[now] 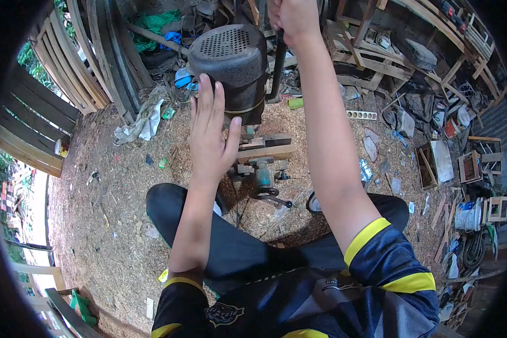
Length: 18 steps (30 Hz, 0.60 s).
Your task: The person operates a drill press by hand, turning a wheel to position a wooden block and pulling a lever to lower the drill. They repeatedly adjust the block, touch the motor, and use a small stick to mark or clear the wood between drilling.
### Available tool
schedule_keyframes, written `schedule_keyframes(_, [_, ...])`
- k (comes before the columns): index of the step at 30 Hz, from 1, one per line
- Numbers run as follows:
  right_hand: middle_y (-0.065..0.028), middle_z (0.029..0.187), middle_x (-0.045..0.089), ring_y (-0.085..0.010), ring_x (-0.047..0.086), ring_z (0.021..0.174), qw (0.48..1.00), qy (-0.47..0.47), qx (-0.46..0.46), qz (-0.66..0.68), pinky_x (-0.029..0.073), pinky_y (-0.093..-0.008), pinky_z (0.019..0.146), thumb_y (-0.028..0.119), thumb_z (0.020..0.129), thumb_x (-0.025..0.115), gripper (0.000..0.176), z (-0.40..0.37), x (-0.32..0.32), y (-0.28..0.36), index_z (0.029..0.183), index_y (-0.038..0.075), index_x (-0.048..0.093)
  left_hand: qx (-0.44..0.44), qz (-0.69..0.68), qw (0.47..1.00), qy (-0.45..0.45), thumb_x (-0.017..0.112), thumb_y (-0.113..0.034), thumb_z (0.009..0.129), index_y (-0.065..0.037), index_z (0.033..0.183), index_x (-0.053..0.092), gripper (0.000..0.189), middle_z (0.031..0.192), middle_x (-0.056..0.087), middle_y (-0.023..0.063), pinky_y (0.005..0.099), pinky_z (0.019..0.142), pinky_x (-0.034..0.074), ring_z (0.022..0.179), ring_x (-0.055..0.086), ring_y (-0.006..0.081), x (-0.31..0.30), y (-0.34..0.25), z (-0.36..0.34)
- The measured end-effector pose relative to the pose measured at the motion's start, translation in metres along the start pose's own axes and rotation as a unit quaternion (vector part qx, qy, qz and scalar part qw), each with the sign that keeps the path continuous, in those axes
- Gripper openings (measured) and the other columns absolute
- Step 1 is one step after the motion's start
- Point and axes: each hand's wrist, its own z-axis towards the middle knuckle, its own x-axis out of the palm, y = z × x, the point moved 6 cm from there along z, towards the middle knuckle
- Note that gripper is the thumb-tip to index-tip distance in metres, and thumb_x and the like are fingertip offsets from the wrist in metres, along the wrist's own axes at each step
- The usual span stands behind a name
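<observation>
- Dark metal, in the head view: a drum-like housing (229,67) stands upper centre.
- Left hand (209,135): fingers slightly spread, seemingly against its near side.
- Right hand (296,22): apparently clamped around the black bar (278,65) beside it.
- Likely step: steadying the housing; the next move calls for an even hold.

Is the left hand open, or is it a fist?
The left hand is open: its fingers are straight and the thumb sticks out to the side.
</observation>
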Motion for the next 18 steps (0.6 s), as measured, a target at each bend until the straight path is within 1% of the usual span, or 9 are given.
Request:
schedule_keyframes(1, [0.0025, 0.055, 0.041, -0.0101, 0.037, 0.046, 0.977, 0.001, -0.172, -0.126, 0.026, -0.0294, 0.045, 0.019, 0.098, 0.054, 0.035, -0.004, 0.003, 0.016, 0.065, 0.010, 0.047, 0.002, 0.006, 1.000, 0.011, 0.056, -0.017, 0.100, -0.003, 0.161, 0.031, 0.068, 0.169, 0.020, 0.0240, 0.0561, 0.124, 0.019, 0.155, 0.025, 0.0425, 0.001, 0.001, -0.004])
schedule_keyframes(2, [0.0026, 0.056, 0.041, -0.0096, 0.038, 0.046, 1.000, 0.007, -0.006, 0.019, 0.026, -0.0289, 0.045, 0.019, 0.099, 0.054, 0.035, -0.010, -0.004, -0.006, 0.065, 0.010, 0.047, 0.002, 0.002, 1.000, 0.024, 0.056, -0.019, 0.100, -0.003, 0.161, 0.031, 0.068, 0.169, 0.021, 0.0240, 0.0563, 0.124, 0.018, 0.155, 0.024, 0.0425, 0.002, 0.003, -0.007])
schedule_keyframes(3, [0.0028, 0.056, 0.041, -0.0091, 0.038, 0.047, 0.973, 0.014, 0.162, 0.163, 0.027, -0.0284, 0.046, 0.020, 0.100, 0.053, 0.036, -0.022, -0.006, 0.007, 0.066, 0.009, 0.047, 0.000, -0.002, 0.999, 0.037, 0.055, -0.020, 0.100, -0.003, 0.161, 0.031, 0.067, 0.169, 0.022, 0.0239, 0.0566, 0.125, 0.017, 0.155, 0.024, 0.0424, 0.003, 0.004, -0.011])
schedule_keyframes(4, [0.0029, 0.057, 0.041, -0.0085, 0.038, 0.047, 0.897, 0.022, 0.324, 0.300, 0.027, -0.0279, 0.046, 0.020, 0.100, 0.053, 0.036, -0.037, -0.001, 0.013, 0.066, 0.009, 0.048, -0.005, -0.006, 0.999, 0.050, 0.055, -0.021, 0.101, -0.003, 0.161, 0.031, 0.067, 0.169, 0.022, 0.0238, 0.0568, 0.125, 0.016, 0.156, 0.024, 0.0423, 0.005, 0.005, -0.016])
schedule_keyframes(7, [0.0034, 0.057, 0.041, -0.0070, 0.038, 0.048, 0.906, 0.000, 0.308, 0.291, 0.027, -0.0264, 0.046, 0.020, 0.102, 0.052, 0.037, -0.036, -0.003, 0.022, 0.067, 0.009, 0.048, 0.006, 0.040, 0.997, 0.059, 0.053, -0.023, 0.101, -0.002, 0.161, 0.031, 0.067, 0.169, 0.023, 0.0236, 0.0562, 0.125, 0.012, 0.157, 0.021, 0.0417, 0.005, 0.010, -0.021])
schedule_keyframes(10, [0.0031, 0.057, 0.043, -0.0066, 0.038, 0.048, 0.917, 0.005, 0.286, 0.278, 0.027, -0.0260, 0.046, 0.019, 0.102, 0.052, 0.037, -0.037, -0.004, 0.021, 0.067, 0.008, 0.049, 0.006, 0.020, 0.998, 0.054, 0.052, -0.023, 0.102, 0.000, 0.160, 0.031, 0.066, 0.168, 0.025, 0.0234, 0.0558, 0.126, 0.010, 0.157, 0.019, 0.0414, 0.002, 0.015, -0.021])
schedule_keyframes(13, [0.0027, 0.056, 0.044, -0.0067, 0.038, 0.048, 0.926, 0.004, 0.258, 0.274, 0.027, -0.0261, 0.046, 0.018, 0.103, 0.053, 0.038, -0.037, -0.005, 0.025, 0.067, 0.007, 0.049, 0.015, 0.033, 0.998, 0.054, 0.050, -0.025, 0.103, 0.001, 0.160, 0.032, 0.065, 0.168, 0.025, 0.0231, 0.0557, 0.126, 0.010, 0.158, 0.019, 0.0410, 0.004, 0.024, -0.023])
schedule_keyframes(18, [0.0012, 0.055, 0.044, -0.0067, 0.037, 0.048, 0.932, 0.016, 0.246, 0.266, 0.026, -0.0264, 0.046, 0.018, 0.103, 0.054, 0.040, -0.043, -0.012, 0.037, 0.066, 0.004, 0.049, 0.016, -0.004, 0.999, 0.034, 0.048, -0.027, 0.104, 0.002, 0.160, 0.032, 0.064, 0.167, 0.025, 0.0270, 0.0567, 0.126, 0.008, 0.157, 0.018, 0.0426, 0.016, 0.028, -0.025])
